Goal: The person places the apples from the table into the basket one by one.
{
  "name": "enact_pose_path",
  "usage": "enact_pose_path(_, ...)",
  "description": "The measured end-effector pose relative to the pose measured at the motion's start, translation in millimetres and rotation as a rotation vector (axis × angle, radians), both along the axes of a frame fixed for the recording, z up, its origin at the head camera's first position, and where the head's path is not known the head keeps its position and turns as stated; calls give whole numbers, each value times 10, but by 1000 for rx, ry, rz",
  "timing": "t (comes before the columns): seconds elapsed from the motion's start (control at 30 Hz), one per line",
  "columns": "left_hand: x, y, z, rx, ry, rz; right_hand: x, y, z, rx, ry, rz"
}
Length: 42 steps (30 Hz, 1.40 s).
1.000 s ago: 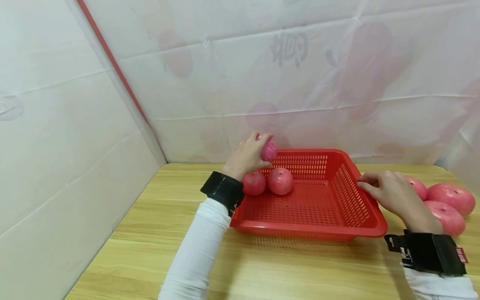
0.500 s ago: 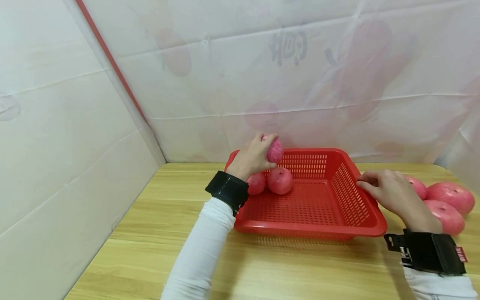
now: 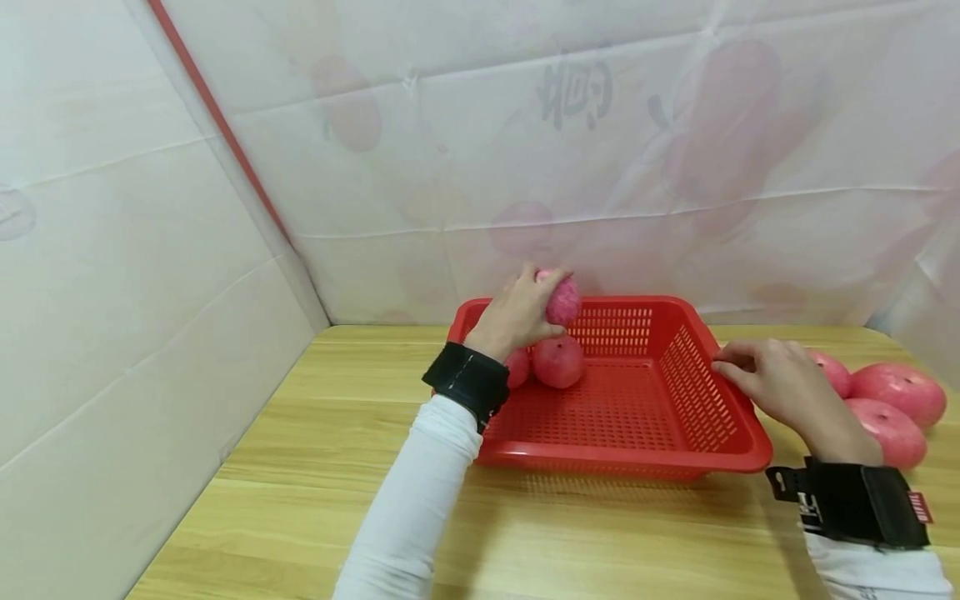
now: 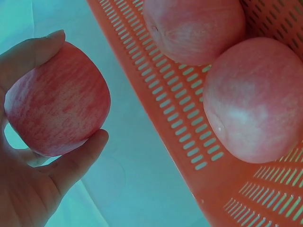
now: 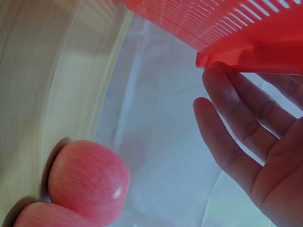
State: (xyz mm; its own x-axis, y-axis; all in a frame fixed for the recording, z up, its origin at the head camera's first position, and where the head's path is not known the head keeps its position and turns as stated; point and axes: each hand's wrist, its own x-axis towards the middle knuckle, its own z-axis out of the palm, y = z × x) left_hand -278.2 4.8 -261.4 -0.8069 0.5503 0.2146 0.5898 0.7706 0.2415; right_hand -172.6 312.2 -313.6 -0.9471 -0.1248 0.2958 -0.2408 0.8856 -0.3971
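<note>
Being gripped in the left hand (image 3: 517,312), a streaked pink-red apple (image 3: 564,302) is being held up toward eleven o'clock of the red perforated plastic basket (image 3: 622,457), near its far rim. The thumb and fingers are being curved around the fruit's sides. At three o'clock, the basket's rim is being pinched by the right hand (image 3: 783,392), its little finger being spread clear of the plastic.

Inside the basket, toward ten o'clock, a nearer apple (image 3: 558,362) and a corner apple (image 3: 517,367) are being contained side by side, below the raised hand. Farther out at three o'clock, three loose apples (image 3: 898,393) are being supported by the wood-grain table (image 3: 285,483), the right hand being interposed between them and the basket. At twelve o'clock, the space is being closed off by a pale printed sheet (image 3: 465,183), whose faint characters are hard to make out.

The basket's nine o'clock side and part of the corner apple are being covered by the left hand and its black wrist strap (image 3: 468,383). One loose apple is being partly hidden behind the right hand. In both wrist views, the basket is being cut off by the frame.
</note>
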Motion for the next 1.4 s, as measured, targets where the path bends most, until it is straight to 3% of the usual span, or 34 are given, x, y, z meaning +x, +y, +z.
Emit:
enact_pose_path(0.23,16,88,10,-1,14,-13,-2,-4,8,2,0,4)
enact_pose_path(0.57,35,208,2,-126,95,-28,-4,-11,10,13,19,8)
enact_pose_path(0.93,51,363,-72,-124,79,-58,16,8,10,13,22,3)
enact_pose_path(1.4,32,449,-205,-101,6,-62,19,3,22,3,2,-1)
